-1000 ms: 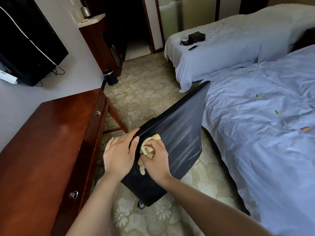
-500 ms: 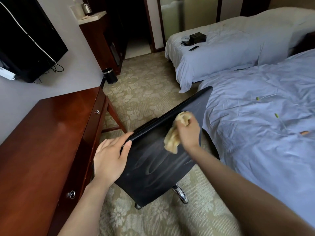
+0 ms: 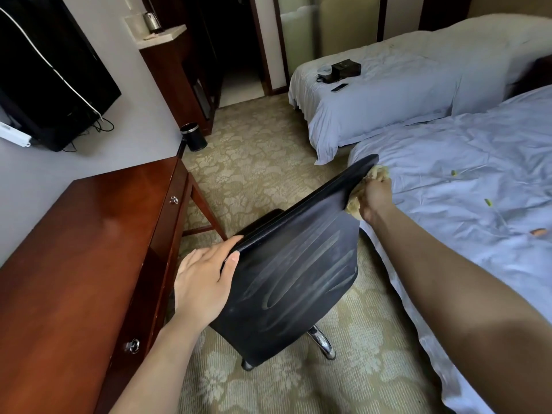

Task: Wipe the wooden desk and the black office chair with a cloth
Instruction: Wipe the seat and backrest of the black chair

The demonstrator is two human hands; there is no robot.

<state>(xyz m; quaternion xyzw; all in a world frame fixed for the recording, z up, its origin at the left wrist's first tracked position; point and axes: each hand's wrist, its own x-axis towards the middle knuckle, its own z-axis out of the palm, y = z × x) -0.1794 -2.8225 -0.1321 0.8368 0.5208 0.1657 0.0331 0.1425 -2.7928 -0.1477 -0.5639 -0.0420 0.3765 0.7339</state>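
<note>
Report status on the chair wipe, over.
Left grip holds black chair at top edge. Right grip holds cloth on its far side edge. Wipe streaks across back. Bed close alongside.

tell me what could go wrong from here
1. The right hand presses the cloth at the far edge of the chair back, right beside the bed sheet; a slip could smear dust onto it.
2. Only the left hand steadies the chair at one corner, and its base looks wheeled; a hard stroke may swing it into the desk.
</note>
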